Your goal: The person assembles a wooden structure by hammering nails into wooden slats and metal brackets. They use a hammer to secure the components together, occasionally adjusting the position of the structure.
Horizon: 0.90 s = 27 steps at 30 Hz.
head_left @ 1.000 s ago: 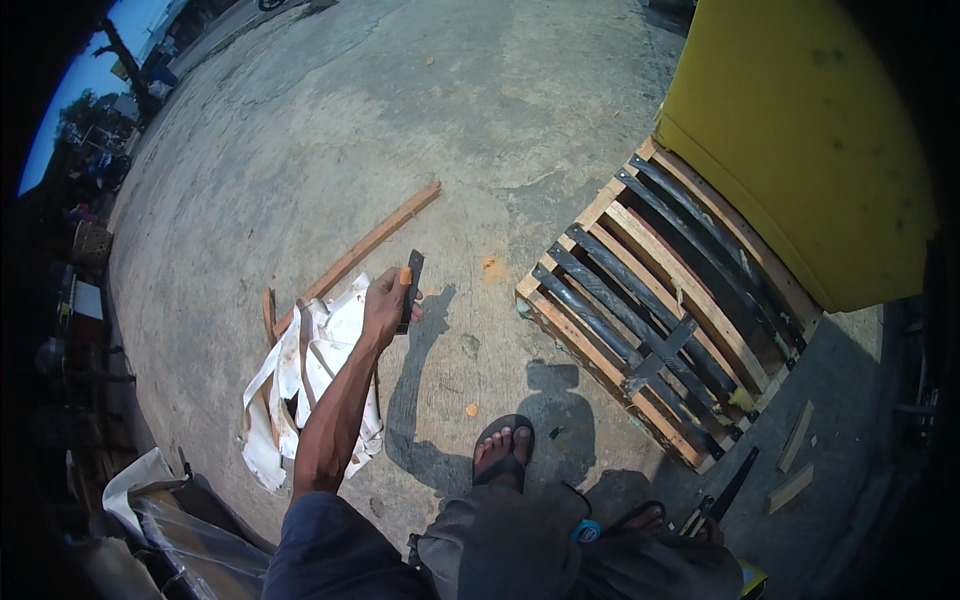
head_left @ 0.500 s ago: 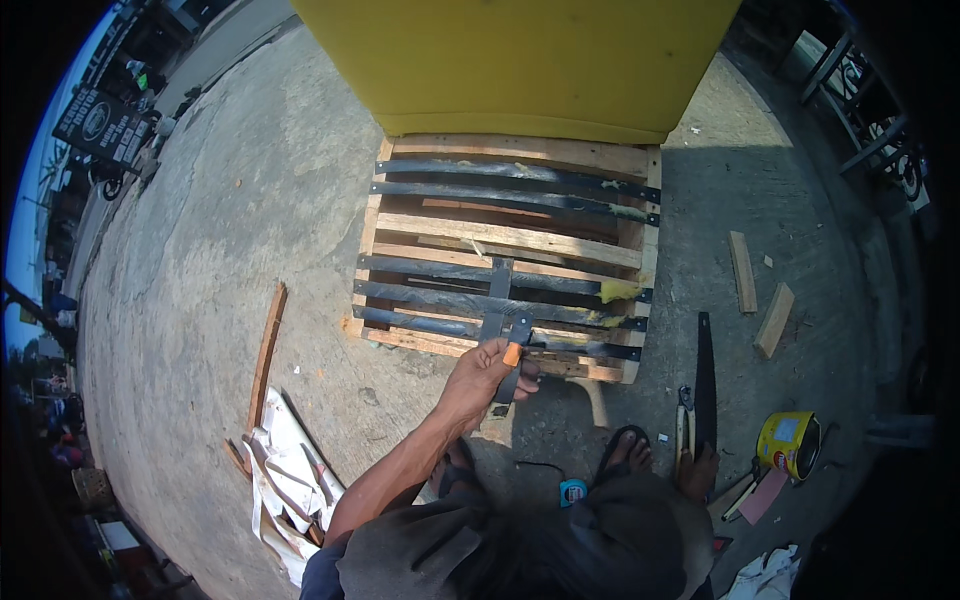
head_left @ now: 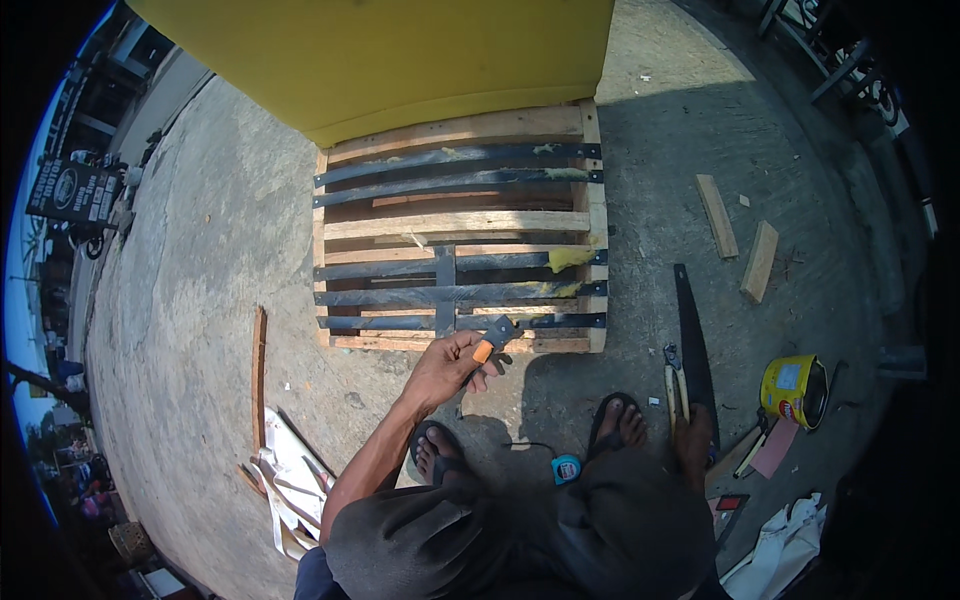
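My left hand [head_left: 445, 372] is closed on a black strip [head_left: 500, 331] at the front of a wooden frame [head_left: 598, 215]. An orange patch [head_left: 483, 352] shows at the thumb; what it belongs to is unclear. Several black straps [head_left: 450, 294] run across the frame, fixed at both sides, and one upright black strap [head_left: 445, 262] crosses the nearer ones. My right hand [head_left: 693, 440] is low on the right, beside a dark saw blade [head_left: 695, 340] and the handles of metal pincers [head_left: 670, 378]. Its fingers are largely hidden, so its grip cannot be told.
A yellow upholstered part [head_left: 400, 60] rises behind the frame. Wood offcuts [head_left: 760, 262] and a yellow can [head_left: 783, 388] lie right. Between my feet is a blue tape measure [head_left: 566, 468]. White sheeting [head_left: 290, 485] and a wooden strip [head_left: 259, 375] lie left.
The view has shifted, so the frame appears further left. My left hand has turned the black strip; it slants now and less of it hangs below the fingers. My right hand stays by the saw.
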Available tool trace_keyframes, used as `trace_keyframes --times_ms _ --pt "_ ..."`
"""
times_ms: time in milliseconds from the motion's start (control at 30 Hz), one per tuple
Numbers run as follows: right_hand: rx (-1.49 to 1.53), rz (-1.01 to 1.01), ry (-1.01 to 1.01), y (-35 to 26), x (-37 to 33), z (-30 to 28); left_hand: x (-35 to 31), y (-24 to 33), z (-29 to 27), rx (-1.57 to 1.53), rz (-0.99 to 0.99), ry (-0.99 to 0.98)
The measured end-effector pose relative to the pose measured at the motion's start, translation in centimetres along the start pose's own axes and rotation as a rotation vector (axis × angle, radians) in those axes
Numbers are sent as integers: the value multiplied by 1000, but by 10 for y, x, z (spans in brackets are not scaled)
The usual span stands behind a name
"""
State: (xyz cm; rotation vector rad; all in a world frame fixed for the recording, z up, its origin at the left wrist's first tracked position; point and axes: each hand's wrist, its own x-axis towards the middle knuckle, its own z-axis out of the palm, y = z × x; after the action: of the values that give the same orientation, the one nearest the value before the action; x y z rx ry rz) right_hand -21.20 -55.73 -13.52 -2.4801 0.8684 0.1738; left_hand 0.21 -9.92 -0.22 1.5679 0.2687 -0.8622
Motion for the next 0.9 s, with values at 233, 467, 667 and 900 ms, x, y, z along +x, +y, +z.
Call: trace_keyframes --times_ms 233,467,667,900 --pt "-93 -40 29 0 -11 2 19 12 4 230 -109 -154" --pt "-25 -5 -47 4 -7 -8 48 19 1 416 -178 -210" --pt "-62 -13 -27 -30 -5 -18 41 44 4 684 -117 -253" --pt "132 -300 -70 -99 9 -26 58 88 6 1058 -120 -397"
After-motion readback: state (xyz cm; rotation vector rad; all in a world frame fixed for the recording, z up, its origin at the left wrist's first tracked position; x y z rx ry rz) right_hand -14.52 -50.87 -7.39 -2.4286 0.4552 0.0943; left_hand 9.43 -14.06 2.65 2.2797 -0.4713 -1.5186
